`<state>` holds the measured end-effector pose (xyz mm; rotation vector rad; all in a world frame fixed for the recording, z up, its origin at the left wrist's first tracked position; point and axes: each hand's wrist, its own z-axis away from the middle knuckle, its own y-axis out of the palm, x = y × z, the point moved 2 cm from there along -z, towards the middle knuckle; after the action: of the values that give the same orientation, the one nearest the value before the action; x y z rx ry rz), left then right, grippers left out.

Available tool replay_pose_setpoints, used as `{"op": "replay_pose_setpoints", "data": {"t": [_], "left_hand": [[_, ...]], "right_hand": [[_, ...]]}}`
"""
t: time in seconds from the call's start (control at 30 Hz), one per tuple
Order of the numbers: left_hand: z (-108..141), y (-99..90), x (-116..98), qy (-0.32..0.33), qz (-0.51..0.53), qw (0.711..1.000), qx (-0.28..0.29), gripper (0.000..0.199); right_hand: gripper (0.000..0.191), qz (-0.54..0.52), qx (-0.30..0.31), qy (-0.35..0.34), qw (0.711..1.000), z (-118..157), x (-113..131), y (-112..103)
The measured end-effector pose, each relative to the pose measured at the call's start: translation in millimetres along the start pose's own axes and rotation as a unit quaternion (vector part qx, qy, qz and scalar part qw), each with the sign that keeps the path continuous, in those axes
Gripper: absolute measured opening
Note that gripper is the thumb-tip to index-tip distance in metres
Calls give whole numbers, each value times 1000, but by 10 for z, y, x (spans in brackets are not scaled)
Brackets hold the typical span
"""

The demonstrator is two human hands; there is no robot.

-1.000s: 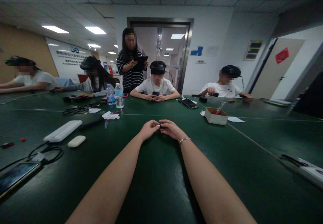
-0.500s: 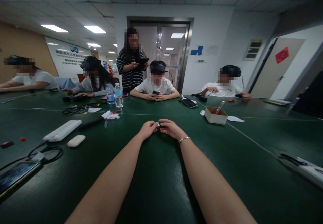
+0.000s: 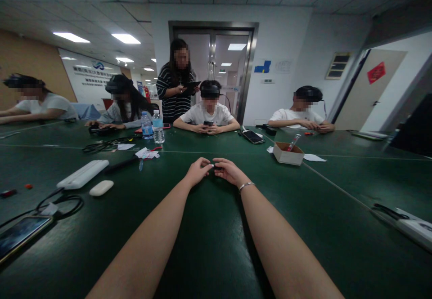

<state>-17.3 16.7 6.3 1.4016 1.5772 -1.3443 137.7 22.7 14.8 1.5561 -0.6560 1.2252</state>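
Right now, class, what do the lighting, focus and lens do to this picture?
Head view: a ceiling light glares white; a pale sheen lies on the dark green table; the red-signed door leans, probably from wide-lens distortion; the small dark item at the right hand is too indistinct to identify.

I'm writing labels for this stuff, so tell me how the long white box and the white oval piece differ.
The white box is long with straight sides; the oval piece is short and rounded. The box is clearly bigger than the oval piece. Both are pale and lie on the green table, left of the left hand.
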Motion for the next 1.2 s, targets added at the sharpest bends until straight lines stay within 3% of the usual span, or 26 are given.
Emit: {"op": "replay_pose_setpoints", "data": {"t": [0.17,0.43,0.83,1.0,1.1,1.2], "left_hand": [[-40,-15,30,2,14,1000,9,27],[-11,-24,-8,-11,-26,1000,2,41],[29,-118,-49,-35,-165,985,-47,56],[-5,-104,-7,-49,-45,997,-45,46],[-24,-93,-39,-9,22,999,-35,30],[-21,-101,-104,26,30,999,-15,30]], "right_hand": [[24,6,0,0,1000,16,12,30],[26,11,6,-5,1000,33,19,93],[28,69,18,-34,997,30,-6,151],[24,39,-4,-33,999,17,-5,127],[22,14,-14,-41,999,5,-16,97],[22,26,-15,-55,998,-9,-33,99]]}}
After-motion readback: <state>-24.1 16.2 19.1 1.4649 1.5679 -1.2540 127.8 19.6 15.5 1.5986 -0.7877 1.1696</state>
